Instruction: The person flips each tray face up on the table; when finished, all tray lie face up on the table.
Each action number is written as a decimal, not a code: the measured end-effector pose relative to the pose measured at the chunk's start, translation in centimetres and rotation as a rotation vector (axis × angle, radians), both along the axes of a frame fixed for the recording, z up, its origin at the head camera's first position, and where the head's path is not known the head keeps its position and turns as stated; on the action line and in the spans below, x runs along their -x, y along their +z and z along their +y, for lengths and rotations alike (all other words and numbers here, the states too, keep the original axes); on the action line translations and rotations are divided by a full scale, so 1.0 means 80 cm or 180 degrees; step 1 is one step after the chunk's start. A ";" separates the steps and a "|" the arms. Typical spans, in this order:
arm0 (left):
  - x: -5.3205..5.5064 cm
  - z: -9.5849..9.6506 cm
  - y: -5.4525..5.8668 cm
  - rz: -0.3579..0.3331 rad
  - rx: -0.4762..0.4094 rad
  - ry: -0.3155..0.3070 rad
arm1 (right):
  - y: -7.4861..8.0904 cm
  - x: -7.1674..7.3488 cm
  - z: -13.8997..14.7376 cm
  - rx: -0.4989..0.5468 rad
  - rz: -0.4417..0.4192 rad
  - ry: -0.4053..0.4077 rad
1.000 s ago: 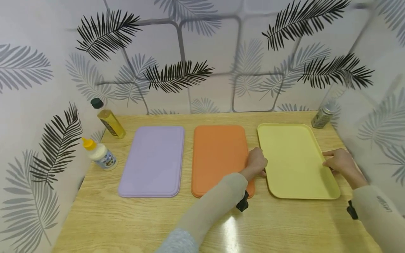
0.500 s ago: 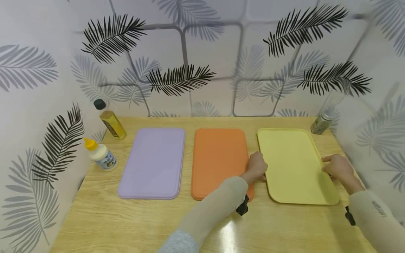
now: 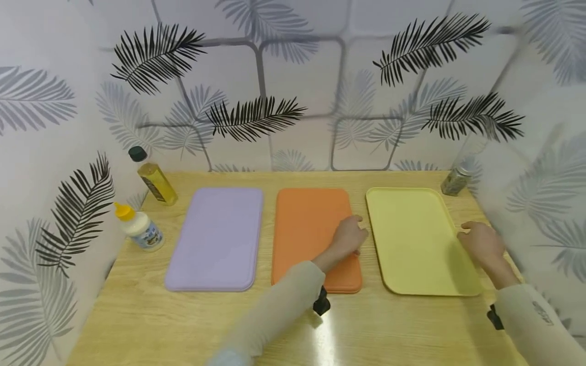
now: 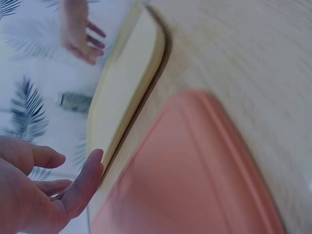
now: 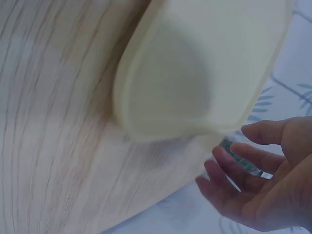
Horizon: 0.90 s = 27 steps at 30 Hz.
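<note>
Yellow tray (image 3: 416,239) lies between relaxed, ungripping hands (image 3: 347,236) (image 3: 484,245); head view alone shows lilac board (image 3: 215,239).

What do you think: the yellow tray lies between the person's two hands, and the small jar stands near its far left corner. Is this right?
Not quite: the head view shows the small jar near the far right corner of the yellow tray, not the left. The tray does lie between the left hand and the right hand.

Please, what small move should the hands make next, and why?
Probably draw the right hand away from the yellow tray: it rests on the table, neither hand grips it, and the left hand is apart from it.
</note>
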<state>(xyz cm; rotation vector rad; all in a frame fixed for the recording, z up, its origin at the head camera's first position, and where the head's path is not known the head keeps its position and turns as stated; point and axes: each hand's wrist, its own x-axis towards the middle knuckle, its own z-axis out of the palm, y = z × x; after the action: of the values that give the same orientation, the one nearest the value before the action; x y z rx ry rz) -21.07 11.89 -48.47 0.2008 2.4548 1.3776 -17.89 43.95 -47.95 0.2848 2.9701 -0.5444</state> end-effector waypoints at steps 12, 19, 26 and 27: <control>0.003 -0.121 0.013 0.0656 0.0089 0.0367 | 0.004 -0.008 -0.132 0.0791 0.0662 0.0331; -0.022 -0.188 -0.001 0.0931 0.0641 0.0504 | -0.014 -0.016 -0.210 0.1216 0.0658 0.0488; -0.027 -0.216 -0.022 0.1041 0.0886 0.0478 | -0.025 -0.013 -0.272 0.1402 0.0561 0.0762; -0.027 -0.218 -0.024 0.1016 0.0907 0.0453 | -0.025 -0.012 -0.280 0.1399 0.0493 0.0809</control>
<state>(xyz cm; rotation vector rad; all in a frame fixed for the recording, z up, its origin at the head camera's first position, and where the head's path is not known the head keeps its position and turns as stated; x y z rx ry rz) -18.89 -5.52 -50.42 0.1942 2.9475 1.0984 -16.94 21.56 -49.93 -0.1794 2.8550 -1.1961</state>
